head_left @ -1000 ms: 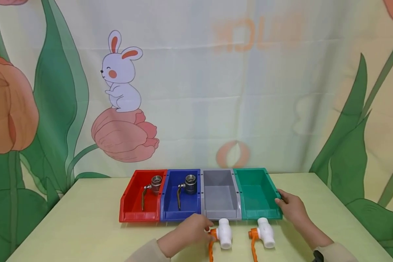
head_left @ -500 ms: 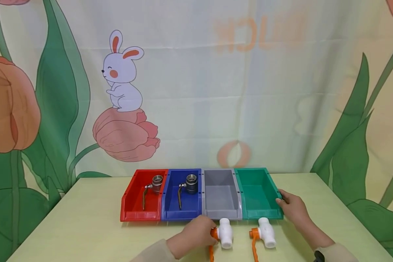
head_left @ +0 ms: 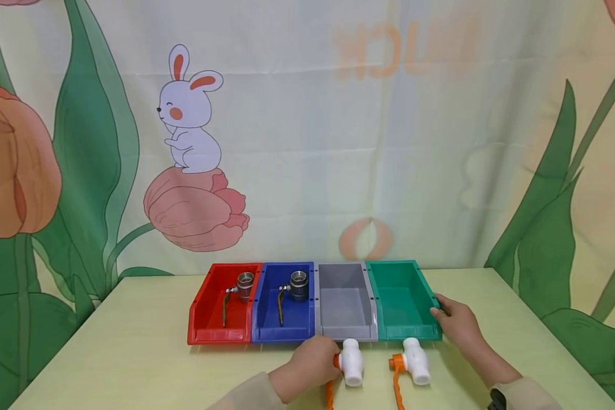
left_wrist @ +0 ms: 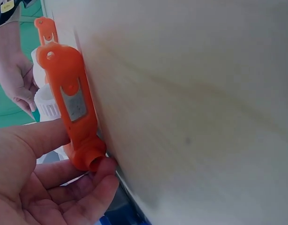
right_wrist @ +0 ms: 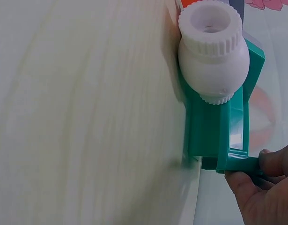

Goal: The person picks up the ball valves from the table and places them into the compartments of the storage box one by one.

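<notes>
My left hand (head_left: 310, 361) pinches the orange handle (left_wrist: 73, 103) of a white plastic ball valve (head_left: 352, 364) in front of the grey bin (head_left: 344, 304). In the left wrist view, thumb and fingertips lie around the handle's hub, and the valve body is partly hidden. A second white ball valve (head_left: 417, 363) with an orange handle lies on the table before the green bin (head_left: 398, 304). My right hand (head_left: 460, 327) holds that bin's right side wall, its thumb and fingers on the edge in the right wrist view.
To the left stand a red bin (head_left: 210, 319) and a blue bin (head_left: 269, 319), joined in a row with the others. Each contains a metal ball valve with a lever. Behind the pale table (head_left: 133, 330) hangs a printed cloth (head_left: 297, 142).
My left hand has moved slightly right and its fingers have closed round the orange handle. My right hand stays on the green bin. The bins and valves have not visibly moved on the table.
</notes>
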Available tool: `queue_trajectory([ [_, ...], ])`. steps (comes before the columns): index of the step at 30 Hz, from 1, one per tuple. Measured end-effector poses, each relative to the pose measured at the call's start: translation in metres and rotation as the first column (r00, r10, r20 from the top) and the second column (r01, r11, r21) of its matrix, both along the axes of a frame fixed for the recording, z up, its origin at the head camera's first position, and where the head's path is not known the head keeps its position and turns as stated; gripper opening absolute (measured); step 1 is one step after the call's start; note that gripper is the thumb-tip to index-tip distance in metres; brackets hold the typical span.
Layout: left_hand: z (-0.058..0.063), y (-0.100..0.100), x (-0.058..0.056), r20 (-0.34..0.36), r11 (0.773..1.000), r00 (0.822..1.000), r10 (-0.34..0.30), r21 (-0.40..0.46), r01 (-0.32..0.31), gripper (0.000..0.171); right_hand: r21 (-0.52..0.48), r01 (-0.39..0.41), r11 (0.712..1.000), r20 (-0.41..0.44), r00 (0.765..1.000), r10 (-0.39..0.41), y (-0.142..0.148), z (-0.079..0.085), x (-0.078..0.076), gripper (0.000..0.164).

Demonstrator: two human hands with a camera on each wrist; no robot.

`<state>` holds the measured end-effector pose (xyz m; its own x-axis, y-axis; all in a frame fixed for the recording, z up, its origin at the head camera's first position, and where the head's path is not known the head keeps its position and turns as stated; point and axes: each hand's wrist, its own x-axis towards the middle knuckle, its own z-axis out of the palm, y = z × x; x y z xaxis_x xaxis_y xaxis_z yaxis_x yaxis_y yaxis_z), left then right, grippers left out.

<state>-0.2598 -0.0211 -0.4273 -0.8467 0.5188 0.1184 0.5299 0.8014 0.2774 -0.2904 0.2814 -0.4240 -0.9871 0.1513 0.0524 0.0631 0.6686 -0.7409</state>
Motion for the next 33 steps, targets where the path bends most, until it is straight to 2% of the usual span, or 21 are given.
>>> queue_trajectory([
  [6,-0.002,-0.0003,-0.003,0.028,0.999,1.0,-0.007,0.038,0.006,0.037,-0.012,0.003,1.0,0.0,1.0,-0.003,-0.001,0.0015,-0.0002,0.051],
  [11,-0.0005,-0.001,-0.0053,0.061,0.995,0.998,-0.028,0.094,0.022,0.026,-0.013,0.007,1.0,0.003,1.0,-0.007,-0.0012,0.0018,-0.0009,0.05],
  [16,-0.0015,-0.0018,-0.0065,0.023,0.993,0.998,-0.061,0.106,0.058,0.022,-0.007,0.008,1.0,0.008,1.0,-0.008,0.0006,-0.0004,-0.001,0.051],
  [20,-0.0018,-0.0012,-0.006,0.002,0.994,0.998,-0.058,0.089,0.058,0.022,-0.008,0.008,1.0,0.006,1.0,-0.007,-0.0003,-0.0003,-0.0005,0.051],
  [26,-0.0012,0.0011,-0.0063,0.025,0.996,0.999,-0.034,0.084,0.032,0.024,-0.013,0.006,1.0,0.006,1.0,-0.006,-0.0003,-0.0004,-0.001,0.051],
  [33,-0.0004,0.001,-0.0069,0.036,0.991,0.998,-0.053,0.125,0.048,0.026,-0.012,0.008,1.0,0.015,1.0,-0.008,-0.0005,-0.0003,-0.0007,0.052],
])
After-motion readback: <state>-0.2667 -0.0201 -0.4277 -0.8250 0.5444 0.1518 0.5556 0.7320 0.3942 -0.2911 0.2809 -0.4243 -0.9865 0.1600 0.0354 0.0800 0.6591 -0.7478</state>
